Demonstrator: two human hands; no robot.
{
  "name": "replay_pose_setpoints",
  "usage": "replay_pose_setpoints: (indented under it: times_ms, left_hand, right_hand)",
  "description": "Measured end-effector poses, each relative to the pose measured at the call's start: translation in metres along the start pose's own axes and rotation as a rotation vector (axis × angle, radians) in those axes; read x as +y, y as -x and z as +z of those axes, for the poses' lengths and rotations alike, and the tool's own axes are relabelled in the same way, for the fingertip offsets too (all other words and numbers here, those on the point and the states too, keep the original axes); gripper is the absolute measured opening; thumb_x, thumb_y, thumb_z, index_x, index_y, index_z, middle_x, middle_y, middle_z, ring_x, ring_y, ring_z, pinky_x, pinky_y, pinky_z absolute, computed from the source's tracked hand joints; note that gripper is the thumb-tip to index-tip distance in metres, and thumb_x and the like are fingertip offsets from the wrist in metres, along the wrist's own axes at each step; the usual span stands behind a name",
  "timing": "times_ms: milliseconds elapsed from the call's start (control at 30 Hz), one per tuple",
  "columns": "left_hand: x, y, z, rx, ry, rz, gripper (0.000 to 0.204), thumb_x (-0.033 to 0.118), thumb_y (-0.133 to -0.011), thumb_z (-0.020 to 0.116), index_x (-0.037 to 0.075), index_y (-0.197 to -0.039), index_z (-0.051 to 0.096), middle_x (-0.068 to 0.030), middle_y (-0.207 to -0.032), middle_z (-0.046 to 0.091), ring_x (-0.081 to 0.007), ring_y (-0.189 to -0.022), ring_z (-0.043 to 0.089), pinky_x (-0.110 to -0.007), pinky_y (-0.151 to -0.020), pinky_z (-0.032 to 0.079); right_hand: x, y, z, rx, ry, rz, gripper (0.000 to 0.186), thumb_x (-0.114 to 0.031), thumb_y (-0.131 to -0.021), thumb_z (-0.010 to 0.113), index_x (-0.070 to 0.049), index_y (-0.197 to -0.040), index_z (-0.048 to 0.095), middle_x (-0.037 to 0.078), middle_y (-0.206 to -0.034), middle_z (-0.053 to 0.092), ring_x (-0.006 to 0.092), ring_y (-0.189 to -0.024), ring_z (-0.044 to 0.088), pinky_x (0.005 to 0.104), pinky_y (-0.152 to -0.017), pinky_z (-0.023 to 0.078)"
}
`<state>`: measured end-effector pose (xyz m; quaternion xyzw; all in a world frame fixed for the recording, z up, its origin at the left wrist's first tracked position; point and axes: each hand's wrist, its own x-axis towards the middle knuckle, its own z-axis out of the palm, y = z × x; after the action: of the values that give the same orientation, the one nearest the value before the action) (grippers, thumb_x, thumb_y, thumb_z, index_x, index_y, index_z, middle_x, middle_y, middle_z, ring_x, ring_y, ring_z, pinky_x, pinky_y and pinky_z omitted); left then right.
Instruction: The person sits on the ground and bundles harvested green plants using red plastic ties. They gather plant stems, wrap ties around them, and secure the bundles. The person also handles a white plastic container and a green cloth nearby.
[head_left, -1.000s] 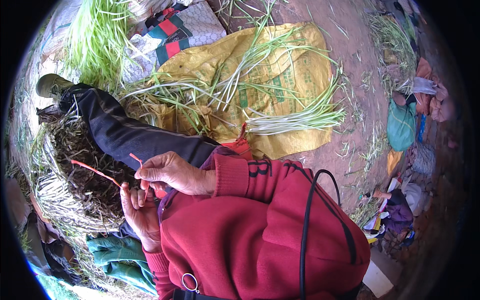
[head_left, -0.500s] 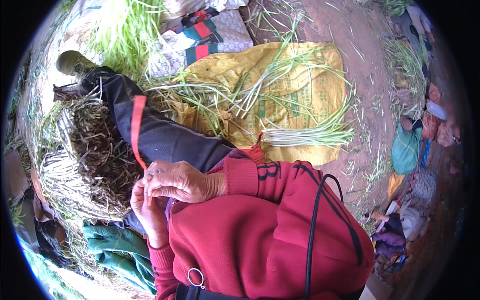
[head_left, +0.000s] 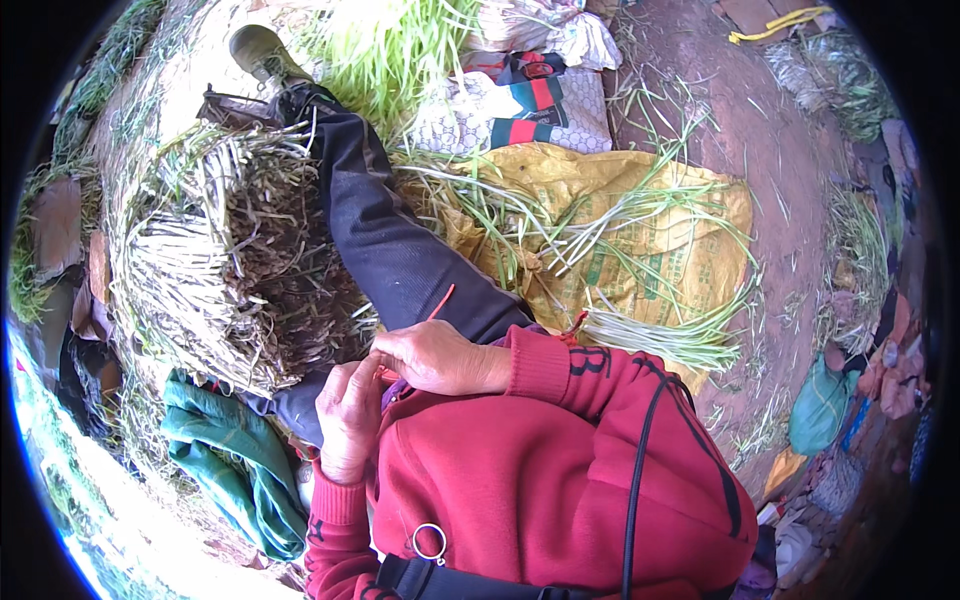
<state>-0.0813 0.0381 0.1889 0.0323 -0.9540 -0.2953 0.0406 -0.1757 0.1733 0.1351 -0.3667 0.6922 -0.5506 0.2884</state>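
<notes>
My left hand (head_left: 345, 405) and my right hand (head_left: 430, 355) meet at my waist over my red sweatshirt, both with curled fingers pinching a thin red strip (head_left: 441, 301). Its free end sticks up past my right hand toward my dark trouser leg (head_left: 410, 260); where it passes between my fingers is mostly hidden. Left of the leg lies a thick bundle of dried, pale stalks (head_left: 190, 265). A yellow woven sack (head_left: 690, 260) beyond the leg bears loose green-and-white shoots (head_left: 650, 335), some gathered in a bunch.
A heap of light green shoots (head_left: 390, 50) and a patterned bag with red-green stripes (head_left: 450, 120) lie ahead. Green cloth (head_left: 225, 460) lies at lower left. A green bag (head_left: 820, 405), scattered plant bits and mixed cloths line the right side.
The view has shifted, moving the scene rightward. Both hands have drawn closer together around the strip, and less of the strip shows above them than before.
</notes>
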Motion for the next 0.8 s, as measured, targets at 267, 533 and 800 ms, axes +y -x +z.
replay_pose_setpoints:
  times_ms: [267,533,800]
  left_hand:
    - [-0.002,0.021,-0.006,0.091,-0.03,-0.218,0.02,-0.005,-0.076,0.062,0.003,-0.095,0.062,-0.0119,-0.083,0.061,-0.0241,-0.07,0.062,-0.032,-0.06,0.049]
    - [0.008,0.044,0.005,0.166,0.33,-0.587,0.001,-0.001,-0.08,0.055,-0.001,-0.081,0.056,-0.0033,-0.066,0.056,-0.0101,-0.054,0.051,-0.022,-0.049,0.039]
    - [0.006,0.081,-0.004,0.407,1.686,-0.765,0.025,0.024,-0.089,0.053,0.0,-0.083,0.06,-0.0108,-0.07,0.062,-0.014,-0.057,0.056,-0.022,-0.051,0.042]
  right_hand:
    - [-0.002,-0.01,0.013,-0.101,0.042,-0.192,0.013,-0.014,-0.084,0.056,-0.002,-0.08,0.052,0.013,-0.073,0.055,0.0317,-0.069,0.058,0.0404,-0.058,0.047]
    - [-0.006,-0.015,0.016,-0.216,0.08,-0.342,0.009,-0.012,-0.083,0.056,-0.003,-0.085,0.055,0.012,-0.076,0.056,0.0311,-0.072,0.058,0.039,-0.063,0.048]
    - [-0.043,-0.038,0.035,-0.277,-0.155,-0.482,0.012,-0.001,-0.079,0.06,-0.006,-0.09,0.063,0.008,-0.092,0.058,0.0205,-0.068,0.062,0.0299,-0.059,0.051]
